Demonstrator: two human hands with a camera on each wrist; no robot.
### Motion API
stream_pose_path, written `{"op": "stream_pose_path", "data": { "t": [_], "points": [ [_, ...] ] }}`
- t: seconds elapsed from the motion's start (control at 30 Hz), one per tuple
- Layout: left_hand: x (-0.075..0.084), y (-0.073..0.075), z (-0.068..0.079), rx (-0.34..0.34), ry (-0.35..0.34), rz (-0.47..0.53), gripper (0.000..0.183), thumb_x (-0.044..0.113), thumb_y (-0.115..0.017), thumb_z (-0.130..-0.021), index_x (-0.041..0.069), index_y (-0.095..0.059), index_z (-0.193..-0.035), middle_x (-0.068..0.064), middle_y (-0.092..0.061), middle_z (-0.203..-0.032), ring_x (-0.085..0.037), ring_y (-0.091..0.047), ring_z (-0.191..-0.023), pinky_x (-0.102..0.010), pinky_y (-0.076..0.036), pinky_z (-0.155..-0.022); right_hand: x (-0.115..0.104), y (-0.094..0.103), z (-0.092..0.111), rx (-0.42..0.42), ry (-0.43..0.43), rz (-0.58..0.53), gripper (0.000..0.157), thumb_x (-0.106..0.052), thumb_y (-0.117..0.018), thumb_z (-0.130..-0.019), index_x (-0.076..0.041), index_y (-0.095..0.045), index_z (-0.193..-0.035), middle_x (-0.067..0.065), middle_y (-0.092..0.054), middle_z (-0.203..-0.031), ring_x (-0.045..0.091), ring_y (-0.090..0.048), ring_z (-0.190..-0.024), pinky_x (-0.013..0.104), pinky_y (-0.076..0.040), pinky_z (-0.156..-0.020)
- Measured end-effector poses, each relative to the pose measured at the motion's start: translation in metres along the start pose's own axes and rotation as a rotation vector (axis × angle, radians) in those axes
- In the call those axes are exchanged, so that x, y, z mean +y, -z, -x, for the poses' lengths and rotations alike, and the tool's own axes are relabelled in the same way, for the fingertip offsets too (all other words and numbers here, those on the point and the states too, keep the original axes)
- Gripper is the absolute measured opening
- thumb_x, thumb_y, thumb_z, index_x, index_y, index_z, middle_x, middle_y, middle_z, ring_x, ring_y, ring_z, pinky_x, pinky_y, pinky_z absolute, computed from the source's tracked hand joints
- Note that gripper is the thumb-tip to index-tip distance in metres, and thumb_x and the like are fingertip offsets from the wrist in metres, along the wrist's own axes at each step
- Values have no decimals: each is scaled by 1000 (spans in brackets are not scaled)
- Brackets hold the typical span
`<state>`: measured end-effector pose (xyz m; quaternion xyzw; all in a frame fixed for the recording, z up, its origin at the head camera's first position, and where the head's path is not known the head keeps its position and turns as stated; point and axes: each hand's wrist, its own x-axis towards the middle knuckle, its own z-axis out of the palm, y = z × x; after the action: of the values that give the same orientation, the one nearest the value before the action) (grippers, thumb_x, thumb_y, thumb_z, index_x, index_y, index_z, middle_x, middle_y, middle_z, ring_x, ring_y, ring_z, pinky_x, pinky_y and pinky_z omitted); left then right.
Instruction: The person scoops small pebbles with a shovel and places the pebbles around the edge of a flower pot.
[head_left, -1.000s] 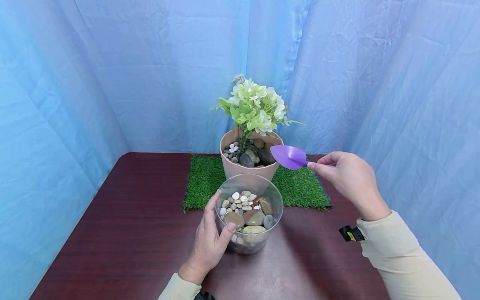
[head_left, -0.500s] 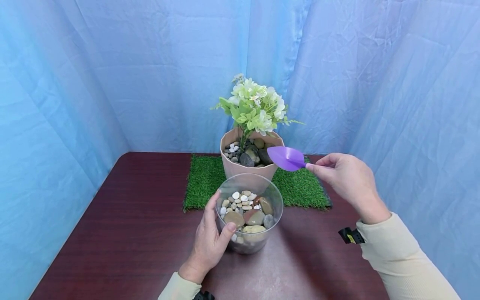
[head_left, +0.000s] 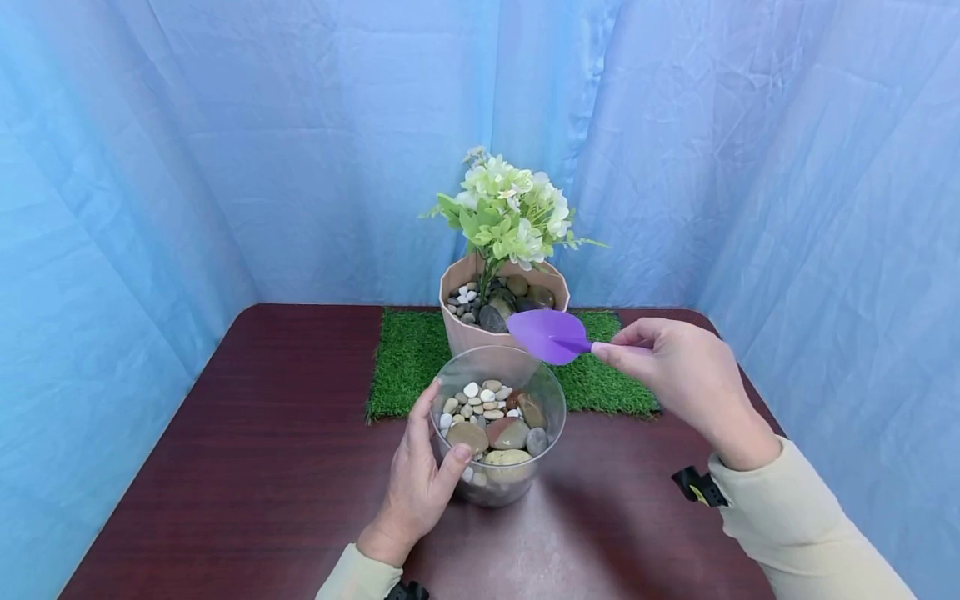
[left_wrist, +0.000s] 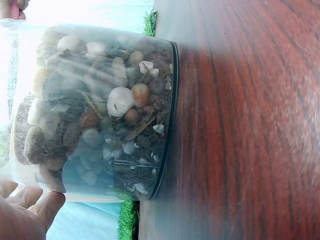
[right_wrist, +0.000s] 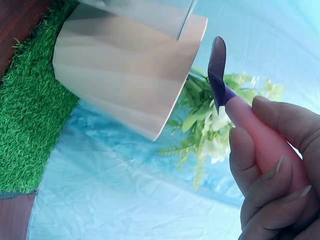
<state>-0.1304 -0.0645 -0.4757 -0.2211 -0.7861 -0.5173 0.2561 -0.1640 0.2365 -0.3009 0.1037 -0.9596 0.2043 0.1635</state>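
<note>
My right hand (head_left: pixel 678 375) grips the pink handle (right_wrist: pixel 272 145) of a small trowel with a purple blade (head_left: pixel 551 336). In the head view the blade bears nothing and overlaps the back rim of a clear plastic container (head_left: pixel 498 492). That container stands on the table, with white pebbles and larger brown and grey stones (head_left: pixel 507 434) inside. My left hand (head_left: pixel 420 475) holds its left side, thumb at the near rim and fingers around the outer wall. Just behind stands a pale pink flowerpot (head_left: pixel 480 336) with dark stones and a white-flowered plant (head_left: pixel 517 208).
Beneath the flowerpot lies a rectangle of artificial grass (head_left: pixel 611 387). The dark red-brown wooden table (head_left: pixel 247 450) carries everything. Light blue curtains (head_left: pixel 337 150) hang behind and along both sides. In the left wrist view, small bits and pebbles (left_wrist: pixel 137 135) show through the container's wall.
My right hand has brought the trowel left, down and nearer, from beside the flowerpot's right rim to the container's back rim. The left hand and the container keep their place.
</note>
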Motion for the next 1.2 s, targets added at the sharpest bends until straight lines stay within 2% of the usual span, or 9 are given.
{"op": "stream_pose_path", "data": {
  "t": [0.33,0.5,0.8,1.2],
  "points": [
    [-1,0,0,10,-7,4,76,36,-58,-94,8,-19,-153,-13,-36,-151,-33,-44,-131,-28,-33,-109,-15,-10,9,-23,122,63,14,-50,-74,-80,-36,-71,-79,-24,-55,-57,3,-50,-51,27,-36,-44],
    [-1,-1,-1,17,-17,2,76,37,-58,-94,7,-20,-153,-13,-37,-151,-33,-45,-130,-31,-34,-109,-21,-18,12,-75,135,99,13,-49,-75,-80,-38,-69,-75,-25,-52,-55,2,-48,-49,27,-36,-43],
    [-1,-1,-1,25,-26,-10,76,39,-57,-95,6,-21,-153,-14,-36,-151,-31,-40,-135,-28,-28,-112,-31,-30,15,-144,143,156,14,-47,-76,-78,-38,-67,-72,-25,-52,-58,1,-45,-50,28,-35,-43],
    [0,0,-1,24,-12,-18,77,38,-59,-94,8,-21,-153,-12,-35,-152,-26,-37,-138,-28,-28,-113,-40,-35,15,-104,208,247,15,-44,-78,-75,-38,-66,-70,-25,-49,-53,1,-43,-47,30,-33,-40]
  ]
}}
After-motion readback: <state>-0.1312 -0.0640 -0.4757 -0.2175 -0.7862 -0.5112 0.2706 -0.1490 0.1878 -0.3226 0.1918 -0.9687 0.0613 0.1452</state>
